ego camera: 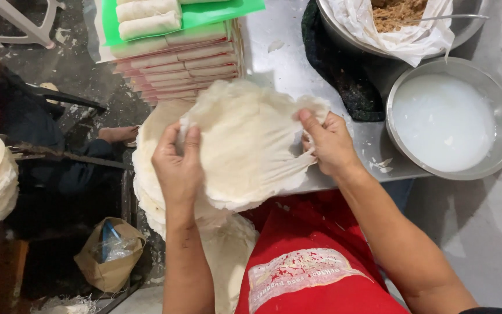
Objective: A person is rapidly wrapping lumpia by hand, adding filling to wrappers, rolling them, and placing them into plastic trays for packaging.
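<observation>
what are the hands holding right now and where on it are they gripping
Both hands hold one thin, pale round wrapper sheet above the stack of wrappers. The left hand pinches its left edge; the right hand pinches its right edge.

A single head-worn camera looked steeply down from above, close over the bench (297, 52) edge. It faced forward past the wearer's apron (309, 261); floor (88, 75) showed at left. No second view existed.
</observation>
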